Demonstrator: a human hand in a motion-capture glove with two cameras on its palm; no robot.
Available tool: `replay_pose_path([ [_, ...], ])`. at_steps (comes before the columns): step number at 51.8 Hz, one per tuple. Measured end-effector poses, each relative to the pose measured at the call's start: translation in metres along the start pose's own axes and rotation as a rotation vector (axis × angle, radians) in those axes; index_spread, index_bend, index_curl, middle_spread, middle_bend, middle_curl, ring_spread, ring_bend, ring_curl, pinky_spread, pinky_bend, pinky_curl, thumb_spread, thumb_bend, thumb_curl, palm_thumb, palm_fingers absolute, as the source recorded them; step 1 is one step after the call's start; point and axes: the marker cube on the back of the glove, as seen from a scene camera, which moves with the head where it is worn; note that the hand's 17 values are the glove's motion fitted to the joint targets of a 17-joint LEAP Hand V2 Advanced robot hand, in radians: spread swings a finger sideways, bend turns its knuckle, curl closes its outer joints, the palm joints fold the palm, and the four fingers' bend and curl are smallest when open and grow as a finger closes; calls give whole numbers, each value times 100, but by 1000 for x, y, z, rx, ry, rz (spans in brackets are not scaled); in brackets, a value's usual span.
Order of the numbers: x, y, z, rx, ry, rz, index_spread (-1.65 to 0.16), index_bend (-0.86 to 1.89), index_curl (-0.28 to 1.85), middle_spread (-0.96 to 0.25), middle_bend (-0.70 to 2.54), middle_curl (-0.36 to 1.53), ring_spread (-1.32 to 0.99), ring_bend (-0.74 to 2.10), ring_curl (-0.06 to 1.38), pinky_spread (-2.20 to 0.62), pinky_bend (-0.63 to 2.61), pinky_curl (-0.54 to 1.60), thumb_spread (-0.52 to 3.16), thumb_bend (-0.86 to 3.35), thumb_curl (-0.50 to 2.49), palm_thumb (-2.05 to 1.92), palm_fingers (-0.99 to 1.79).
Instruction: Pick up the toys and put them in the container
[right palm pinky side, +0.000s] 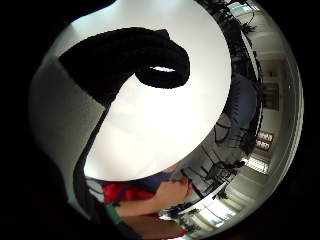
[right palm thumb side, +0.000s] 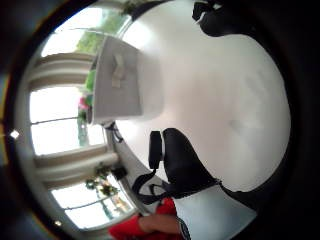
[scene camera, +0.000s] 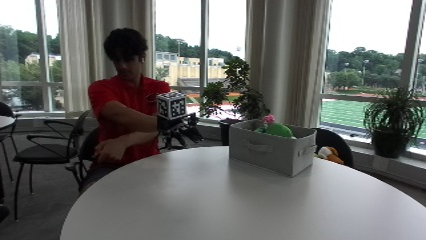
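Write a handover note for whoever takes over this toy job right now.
Gloved right hand: raised above the table edge, away from the container, holding nothing; fingers hang loosely curled.
Container: grey fabric bin on the table's far side, with a green toy and something pink sticking out of the top.
Done: those toys are in the bin.
Left: no toy shows on the tabletop. An orange and white toy sits off the table behind the bin; check it.

Tall windows (scene camera: 373, 50), pale curtains (scene camera: 286, 55), daylight; potted plants (scene camera: 393, 120) on sill; black chair (scene camera: 46, 150) beside round white table (scene camera: 233, 205).
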Motion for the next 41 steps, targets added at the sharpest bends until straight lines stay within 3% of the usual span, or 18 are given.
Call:
replay_pose_path([
  [41, 4, 6, 0, 29, 28, -7, -41, 28, 47, -9, 18, 30, 1, 24, 28, 10, 106, 30, 119, -2, 34, 2, 4],
])
